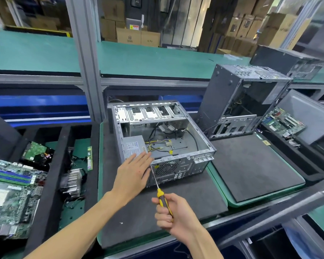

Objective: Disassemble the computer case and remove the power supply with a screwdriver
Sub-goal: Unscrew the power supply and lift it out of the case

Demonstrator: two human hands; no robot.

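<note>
At centre of the head view, on a dark foam mat, lies the computer case on its side, open face up, side panel off. Long axis runs roughly 11 to 5 o'clock; the perforated rear panel faces the person at about 5 o'clock, the drive bays sit at the far end, toward 12.

Power supply: grey box in the near-left corner of the case, label up, yellow and black cables trailing from it toward 3 o'clock across the case floor.

Left hand: fingers straight and together, palm flat down, resting on the near edge of the power supply and the case's rear corner. Holds nothing.

Right hand: curled tight round the yellow-and-black handle of a screwdriver. Shaft points up toward 11 o'clock; tip meets the rear panel at its upper-left corner, just beside the left hand's thumb side.

At 3 o'clock, on a second mat, a stripped case stands upright. At 9 o'clock, black bins hold a motherboard, a heatsink and a RAM stick. At 4 o'clock, another bin holds a green circuit board.
</note>
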